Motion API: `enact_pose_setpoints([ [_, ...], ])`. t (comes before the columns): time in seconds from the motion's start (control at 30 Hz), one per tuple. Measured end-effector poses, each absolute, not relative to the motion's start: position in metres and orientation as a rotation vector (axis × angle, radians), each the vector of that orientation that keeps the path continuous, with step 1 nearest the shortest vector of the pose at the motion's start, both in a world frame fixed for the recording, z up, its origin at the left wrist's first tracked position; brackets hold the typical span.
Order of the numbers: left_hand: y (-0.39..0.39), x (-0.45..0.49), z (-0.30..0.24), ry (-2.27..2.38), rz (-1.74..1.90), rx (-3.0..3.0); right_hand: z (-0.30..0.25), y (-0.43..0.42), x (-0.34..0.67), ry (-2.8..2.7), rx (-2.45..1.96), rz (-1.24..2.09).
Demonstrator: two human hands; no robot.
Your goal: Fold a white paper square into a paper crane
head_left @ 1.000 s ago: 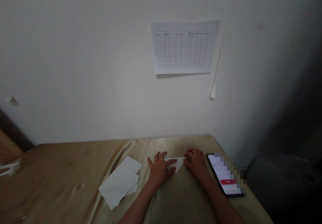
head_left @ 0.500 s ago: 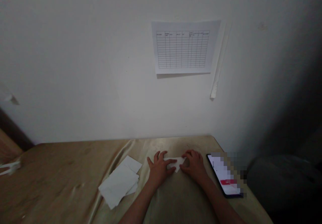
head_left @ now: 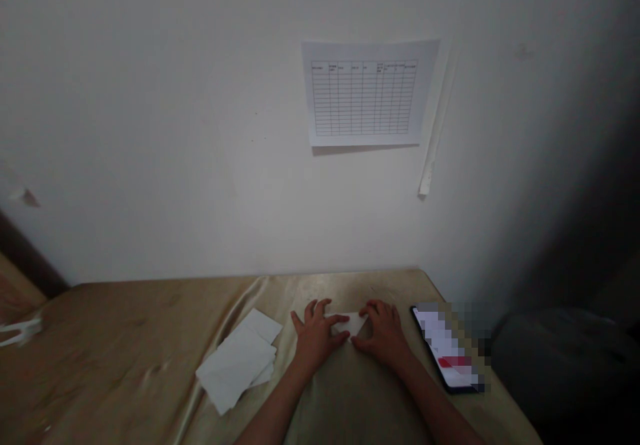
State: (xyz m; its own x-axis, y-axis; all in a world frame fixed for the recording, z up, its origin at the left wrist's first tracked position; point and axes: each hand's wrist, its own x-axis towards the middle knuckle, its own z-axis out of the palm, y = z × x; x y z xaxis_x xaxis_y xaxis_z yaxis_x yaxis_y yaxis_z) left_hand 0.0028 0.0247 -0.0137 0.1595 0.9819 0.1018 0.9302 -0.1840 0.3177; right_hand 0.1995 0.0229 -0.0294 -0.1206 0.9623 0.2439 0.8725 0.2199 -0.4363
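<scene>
A small folded piece of white paper [head_left: 353, 325] lies on the cloth-covered table between my hands. My left hand [head_left: 317, 337] grips its left side, index finger and thumb on the paper while the other fingers are raised and spread. At the right side, my right hand [head_left: 388, 336] has its curled fingers on the upper corner and its thumb at the lower tip. The fingers partly hide the paper's edges. Several white paper sheets [head_left: 240, 362] lie in a loose, overlapping pile left of my left hand.
A phone [head_left: 445, 348] with its screen lit lies right of my right hand, near the table's right edge. Brown cloth [head_left: 115, 352] with wrinkles covers the table. A printed table sheet [head_left: 370, 92] hangs on the wall behind. A white object [head_left: 23, 330] is at the far left.
My right thumb has moved down and left to the paper's lower tip, and the right hand has shifted slightly left. My left hand stays nearly in place.
</scene>
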Motion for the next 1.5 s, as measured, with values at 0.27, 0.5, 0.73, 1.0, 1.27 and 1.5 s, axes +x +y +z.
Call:
enact_pose_setpoints([
  [0.27,0.027,0.0,-0.017,1.855,0.451,2.229,-0.035,0.022,0.2,-2.068,-1.67,0.225],
  [0.5,0.027,-0.001,-0.016,1.849,0.396,2.239,-0.034,0.021,0.204,-2.069,-1.618,0.204],
  [0.73,0.028,0.0,-0.019,1.848,0.444,2.222,-0.03,0.023,0.201,-1.994,-1.69,0.142],
  [1.0,0.028,0.001,-0.017,1.858,0.386,2.218,-0.036,0.037,0.208,-1.922,-1.745,0.13],
  [1.27,0.029,0.0,-0.019,1.845,0.432,2.205,-0.039,0.051,0.217,-1.905,-1.795,0.101],
  [1.5,0.029,0.001,-0.015,1.859,0.356,2.199,-0.039,0.053,0.218,-1.885,-1.836,0.06],
])
